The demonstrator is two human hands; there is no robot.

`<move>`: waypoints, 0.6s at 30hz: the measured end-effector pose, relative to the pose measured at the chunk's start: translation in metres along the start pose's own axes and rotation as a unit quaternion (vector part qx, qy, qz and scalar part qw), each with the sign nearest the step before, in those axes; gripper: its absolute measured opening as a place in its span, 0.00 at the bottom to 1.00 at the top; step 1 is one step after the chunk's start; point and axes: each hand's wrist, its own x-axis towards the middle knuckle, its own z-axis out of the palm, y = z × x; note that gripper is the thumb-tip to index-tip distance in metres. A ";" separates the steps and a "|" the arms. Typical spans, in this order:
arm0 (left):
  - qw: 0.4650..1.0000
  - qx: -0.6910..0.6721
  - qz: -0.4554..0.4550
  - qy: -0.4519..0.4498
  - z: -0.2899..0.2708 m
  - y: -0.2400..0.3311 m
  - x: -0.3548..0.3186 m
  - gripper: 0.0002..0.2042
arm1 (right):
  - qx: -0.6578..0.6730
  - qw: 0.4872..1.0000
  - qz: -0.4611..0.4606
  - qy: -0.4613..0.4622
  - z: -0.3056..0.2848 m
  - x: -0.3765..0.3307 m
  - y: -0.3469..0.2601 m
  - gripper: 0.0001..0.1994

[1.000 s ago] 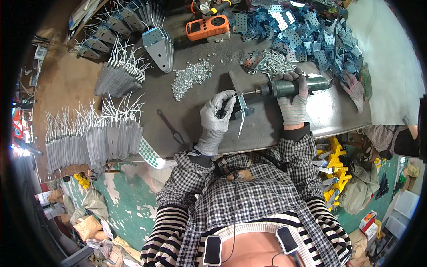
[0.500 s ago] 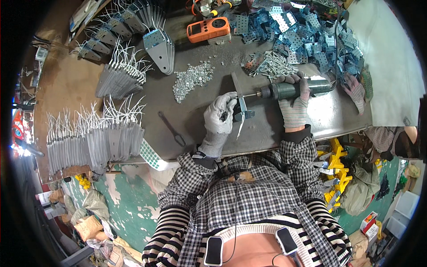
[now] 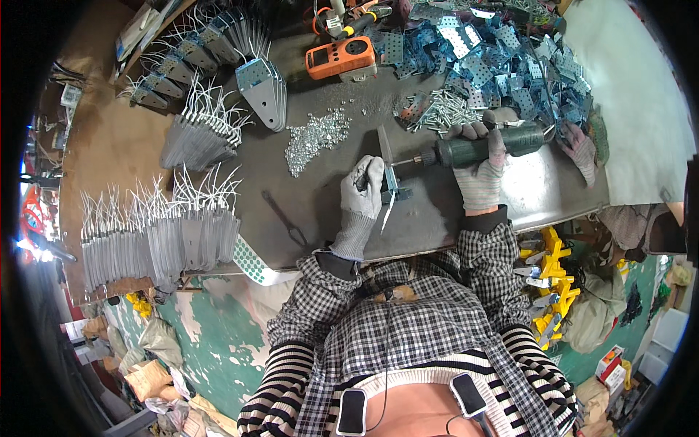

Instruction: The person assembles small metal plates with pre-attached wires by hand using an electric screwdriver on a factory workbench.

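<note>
Bare tabletop (image 3: 437,213) between the forearms (image 3: 486,239) leaves passage, but the power screwdriver (image 3: 468,151) and metal bracket (image 3: 391,179) bar the far side.

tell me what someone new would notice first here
Probably the dark green power driver in the right hand, its bit aimed at the metal plate in the left hand. Next, the heap of bluish perforated brackets at the bench's far right, and the bright orange device left of it.

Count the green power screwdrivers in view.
1: the dark green cylindrical power screwdriver, in the striped-gloved right hand, pointing at the grey metal plate in the grey-gloved left hand. Others may be hidden.
</note>
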 end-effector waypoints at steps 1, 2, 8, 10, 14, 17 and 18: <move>0.997 -0.034 -0.006 0.064 0.008 -0.002 -0.002 0.16 | 0.001 1.000 0.000 0.000 0.002 0.001 0.002 0.16; 0.997 -0.034 -0.006 0.063 0.010 -0.003 -0.003 0.16 | 0.013 0.998 0.005 -0.062 0.004 0.006 0.005 0.14; 0.982 -0.149 -0.042 0.105 0.007 -0.011 -0.001 0.17 | -0.008 0.969 0.040 -0.245 0.032 0.020 0.018 0.11; 0.990 -0.112 -0.028 0.081 -0.006 -0.013 0.005 0.15 | 0.012 0.980 0.085 -0.179 0.041 0.019 0.017 0.07; 0.712 0.566 0.415 0.005 -0.044 0.021 0.013 0.18 | -0.196 0.952 0.066 -0.227 0.062 0.014 0.011 0.27; 0.757 0.509 0.363 -0.189 -0.053 0.032 0.021 0.28 | -0.464 0.870 0.027 -0.166 0.086 0.008 -0.050 0.32; 0.674 0.594 0.357 -0.253 -0.060 0.045 0.024 0.28 | -0.551 0.818 0.067 -0.147 0.101 0.006 -0.069 0.31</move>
